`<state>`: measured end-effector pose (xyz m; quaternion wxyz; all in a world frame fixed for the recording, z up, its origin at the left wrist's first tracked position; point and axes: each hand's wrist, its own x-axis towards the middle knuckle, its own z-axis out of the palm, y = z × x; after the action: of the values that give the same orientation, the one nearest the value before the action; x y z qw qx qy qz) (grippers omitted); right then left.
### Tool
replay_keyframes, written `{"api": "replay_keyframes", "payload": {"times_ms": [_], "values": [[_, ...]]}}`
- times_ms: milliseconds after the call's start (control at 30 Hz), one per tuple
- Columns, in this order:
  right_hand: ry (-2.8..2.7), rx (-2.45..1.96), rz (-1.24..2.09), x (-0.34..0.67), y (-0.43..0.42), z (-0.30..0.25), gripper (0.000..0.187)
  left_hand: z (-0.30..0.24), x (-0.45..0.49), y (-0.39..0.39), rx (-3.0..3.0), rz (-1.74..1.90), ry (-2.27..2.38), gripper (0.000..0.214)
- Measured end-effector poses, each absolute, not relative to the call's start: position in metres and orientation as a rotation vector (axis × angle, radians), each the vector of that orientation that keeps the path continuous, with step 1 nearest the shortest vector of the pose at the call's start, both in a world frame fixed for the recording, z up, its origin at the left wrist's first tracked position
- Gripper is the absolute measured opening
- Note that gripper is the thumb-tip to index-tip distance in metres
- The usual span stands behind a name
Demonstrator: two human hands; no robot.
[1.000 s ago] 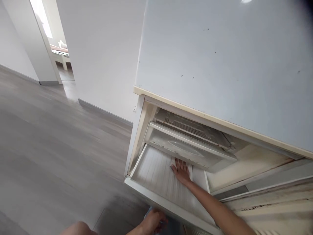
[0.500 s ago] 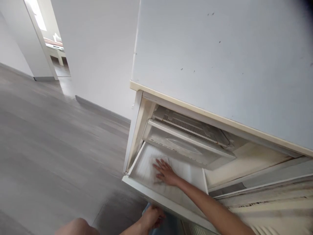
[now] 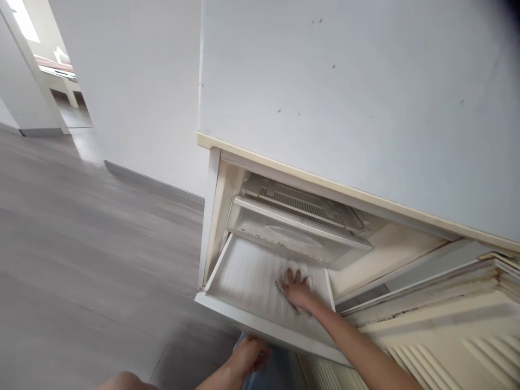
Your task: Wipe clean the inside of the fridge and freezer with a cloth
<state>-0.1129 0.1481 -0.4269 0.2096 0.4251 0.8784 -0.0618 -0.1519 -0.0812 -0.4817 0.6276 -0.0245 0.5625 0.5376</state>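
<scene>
R hand [image 3: 298, 288] flat, fingers spread on white cloth [image 3: 293, 269] at back-right of pulled-out fridge drawer [image 3: 244, 279]; best press evenly, wipe w/ the ribs; L hand [image 3: 247, 355] loosely curled below drawer front, grip unclear.

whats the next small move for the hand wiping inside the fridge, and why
Probably a sweep left along the shelf. The right hand presses a white cloth flat near the shelf's right end, under the drawer, and the ribbed stretch to its left lies bare. The left hand rests below the front edge.

Right hand [image 3: 298, 290] flat, pressing white cloth [image 3: 293, 267] on fridge shelf [image 3: 247, 279]; left hand [image 3: 247, 355] below
</scene>
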Motion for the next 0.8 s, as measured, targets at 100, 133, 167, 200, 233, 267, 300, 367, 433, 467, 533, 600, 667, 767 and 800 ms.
{"api": "replay_keyframes", "payload": {"times_ms": [100, 133, 167, 200, 233, 267, 300, 367, 433, 467, 533, 600, 667, 767, 800], "values": [[2.293, 1.074, -0.204, -0.095, 0.122, -0.428, 0.090, -0.487, -0.150, -0.079, -0.067, 1.230, 1.309, 0.028], [2.259, 1.023, -0.211, -0.090, 0.116, -0.427, 0.098, -0.488, -0.149, -0.078, -0.070, 1.229, 1.312, 0.030], [2.237, 0.969, -0.227, -0.087, 0.112, -0.424, 0.106, -0.490, -0.149, -0.078, -0.071, 1.230, 1.313, 0.032], [2.231, 0.921, -0.261, -0.085, 0.110, -0.421, 0.112, -0.491, -0.148, -0.077, -0.073, 1.230, 1.314, 0.033], [2.240, 0.884, -0.318, -0.085, 0.110, -0.417, 0.114, -0.492, -0.147, -0.077, -0.074, 1.230, 1.314, 0.033], [2.251, 0.858, -0.388, -0.086, 0.112, -0.412, 0.110, -0.492, -0.147, -0.076, -0.073, 1.231, 1.314, 0.034], [2.263, 0.841, -0.458, -0.089, 0.117, -0.407, 0.102, -0.493, -0.146, -0.076, -0.072, 1.232, 1.315, 0.034], [2.298, 0.843, -0.541, -0.099, 0.132, -0.396, 0.079, -0.493, -0.145, -0.076, -0.060, 1.236, 1.316, 0.034], [2.362, 0.882, -0.519, -0.112, 0.150, -0.386, 0.065, -0.493, -0.145, -0.077, -0.041, 1.244, 1.320, 0.033], [2.401, 0.903, -0.491, -0.118, 0.158, -0.382, 0.064, -0.493, -0.145, -0.078, -0.033, 1.246, 1.322, 0.033], [2.478, 0.946, -0.433, -0.129, 0.170, -0.378, 0.066, -0.492, -0.146, -0.078, -0.024, 1.246, 1.328, 0.030], [2.553, 0.966, -0.380, -0.137, 0.171, -0.379, 0.067, -0.491, -0.146, -0.079, -0.017, 1.248, 1.328, 0.027], [2.617, 0.925, -0.352, -0.140, 0.163, -0.382, 0.066, -0.490, -0.146, -0.079, -0.013, 1.253, 1.325, 0.026], [2.710, 0.724, -0.463, -0.136, 0.139, -0.388, 0.070, -0.488, -0.147, -0.078, -0.018, 1.250, 1.325, 0.029], [2.728, 0.659, -0.539, -0.134, 0.130, -0.389, 0.069, -0.487, -0.147, -0.078, -0.021, 1.247, 1.325, 0.028]]}}
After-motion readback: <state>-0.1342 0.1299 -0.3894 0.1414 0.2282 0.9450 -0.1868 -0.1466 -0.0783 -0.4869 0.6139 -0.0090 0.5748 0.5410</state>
